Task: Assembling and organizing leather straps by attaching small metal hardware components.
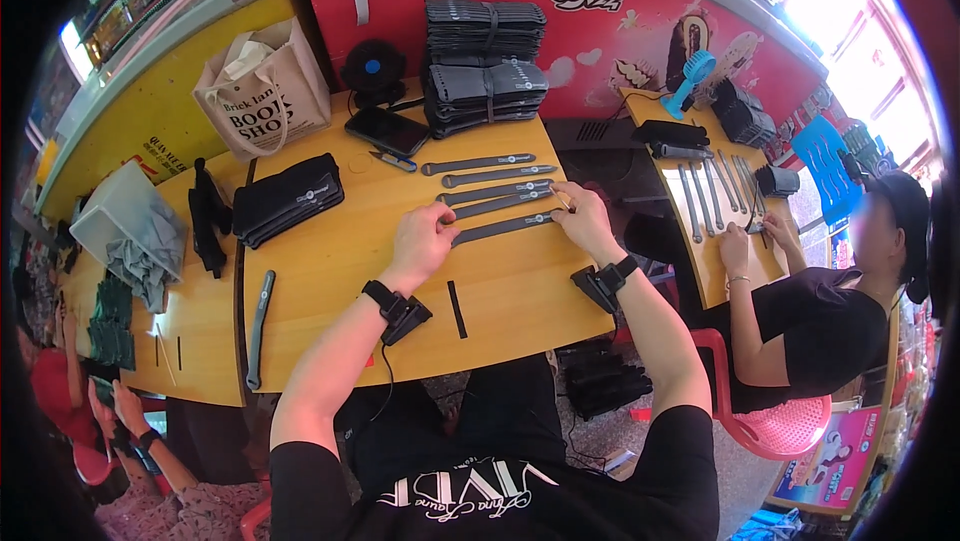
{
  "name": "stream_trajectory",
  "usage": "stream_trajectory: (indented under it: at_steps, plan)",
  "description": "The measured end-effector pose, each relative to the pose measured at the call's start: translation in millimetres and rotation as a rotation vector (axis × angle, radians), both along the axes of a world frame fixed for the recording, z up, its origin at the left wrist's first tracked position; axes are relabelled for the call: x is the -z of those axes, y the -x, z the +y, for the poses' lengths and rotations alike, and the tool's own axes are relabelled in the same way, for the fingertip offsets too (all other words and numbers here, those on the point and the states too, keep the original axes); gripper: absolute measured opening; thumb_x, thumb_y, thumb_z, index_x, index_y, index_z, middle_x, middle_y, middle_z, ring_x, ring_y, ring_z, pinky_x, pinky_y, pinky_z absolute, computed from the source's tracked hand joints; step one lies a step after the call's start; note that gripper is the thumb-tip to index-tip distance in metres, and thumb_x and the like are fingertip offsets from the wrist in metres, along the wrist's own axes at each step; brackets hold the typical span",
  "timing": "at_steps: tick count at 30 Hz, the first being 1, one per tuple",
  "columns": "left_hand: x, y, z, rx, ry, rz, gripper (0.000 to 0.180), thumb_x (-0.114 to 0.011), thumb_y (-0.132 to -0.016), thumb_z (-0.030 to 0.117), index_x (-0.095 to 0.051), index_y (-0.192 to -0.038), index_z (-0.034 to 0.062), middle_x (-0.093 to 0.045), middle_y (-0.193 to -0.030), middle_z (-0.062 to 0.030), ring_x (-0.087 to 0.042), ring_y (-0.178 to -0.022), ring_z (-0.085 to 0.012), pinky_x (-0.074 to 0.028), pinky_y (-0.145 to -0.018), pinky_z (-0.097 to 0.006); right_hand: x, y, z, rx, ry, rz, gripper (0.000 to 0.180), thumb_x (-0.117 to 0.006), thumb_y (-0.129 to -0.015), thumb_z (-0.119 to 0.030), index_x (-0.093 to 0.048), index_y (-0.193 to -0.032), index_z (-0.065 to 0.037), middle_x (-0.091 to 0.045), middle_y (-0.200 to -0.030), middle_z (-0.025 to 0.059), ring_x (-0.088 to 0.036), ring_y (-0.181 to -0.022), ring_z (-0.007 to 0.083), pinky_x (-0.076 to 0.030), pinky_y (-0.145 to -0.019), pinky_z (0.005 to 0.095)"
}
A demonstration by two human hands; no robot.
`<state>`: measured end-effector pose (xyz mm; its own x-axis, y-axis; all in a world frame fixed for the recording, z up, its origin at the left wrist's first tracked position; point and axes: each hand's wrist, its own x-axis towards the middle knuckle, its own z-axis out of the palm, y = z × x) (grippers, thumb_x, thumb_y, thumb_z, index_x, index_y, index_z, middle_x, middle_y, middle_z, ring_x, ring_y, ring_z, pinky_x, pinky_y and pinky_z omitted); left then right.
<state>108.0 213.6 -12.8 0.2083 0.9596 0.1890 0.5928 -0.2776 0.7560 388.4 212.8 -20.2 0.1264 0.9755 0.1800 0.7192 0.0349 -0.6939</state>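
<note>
Several flat grey straps with rounded ends and small white print lie side by side across the wooden table (350, 281), among them a far strap (480, 164). My left hand (424, 239) pinches the left end of a grey strap (500, 204) in the near part of the row. At that strap's right end, the fingers of my right hand (583, 216) are closed in a pinch. Just below it lies the nearest strap (505, 228), its left end beside my left fingers. A thin black strip (457, 309) rests between my forearms. Apart at the left is another grey strap (262, 329).
Banded strap bundles (485, 93) stand at the back, near a dark phone (387, 131), a small cutter (393, 160) and a black fan (374, 71). Left are folded black pieces (288, 200) and a tote bag (262, 91). A co-worker (810, 326) handles straps at the right table.
</note>
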Motion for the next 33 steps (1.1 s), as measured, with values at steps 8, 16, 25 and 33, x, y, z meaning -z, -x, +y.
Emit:
stream_trajectory:
  at_steps: [8,16,25,33]
  plan:
    - [7,3,2,0.008,-0.035,0.062,0.024,-0.073,-0.072,0.011,-0.070,-0.095,0.0029,-0.065,-0.080,-0.0170,-0.063,-0.076,-0.0314,-0.049,-0.069,-0.040,2,-6,-1,-0.054,0.130,-0.051,0.043,-0.072,-0.073,-0.013,-0.064,-0.114,-0.008,-0.063,-0.083,0.0156,-0.063,-0.080,0.0311,-0.049,-0.071,0.0389]
    - [6,4,2,0.042,-0.054,0.084,0.019,-0.072,-0.072,0.010,-0.071,-0.090,0.0041,-0.063,-0.079,-0.0167,-0.061,-0.078,-0.0317,-0.049,-0.071,-0.040,-8,0,-8,-0.083,0.022,-0.062,0.038,-0.073,-0.072,-0.008,-0.065,-0.109,-0.004,-0.058,-0.072,0.0120,-0.057,-0.067,0.0224,-0.045,-0.062,0.0331]
    - [8,7,8,0.006,-0.014,0.005,0.020,-0.073,-0.069,0.011,-0.072,-0.088,0.0049,-0.063,-0.077,-0.0164,-0.062,-0.077,-0.0304,-0.048,-0.069,-0.039,-13,3,-4,-0.069,0.095,-0.137,0.034,-0.071,-0.073,-0.015,-0.066,-0.104,-0.002,-0.065,-0.085,0.0192,-0.064,-0.083,0.0346,-0.050,-0.072,0.0408]
    - [35,7,12,0.027,-0.108,-0.071,0.023,-0.069,-0.067,0.018,-0.072,-0.086,0.0046,-0.068,-0.084,-0.0173,-0.064,-0.082,-0.0337,-0.051,-0.074,-0.042,8,-13,2,-0.240,-0.031,0.045,0.019,-0.069,-0.074,-0.005,-0.063,-0.091,0.001,-0.061,-0.070,0.0071,-0.056,-0.062,0.0128,-0.044,-0.058,0.0271]
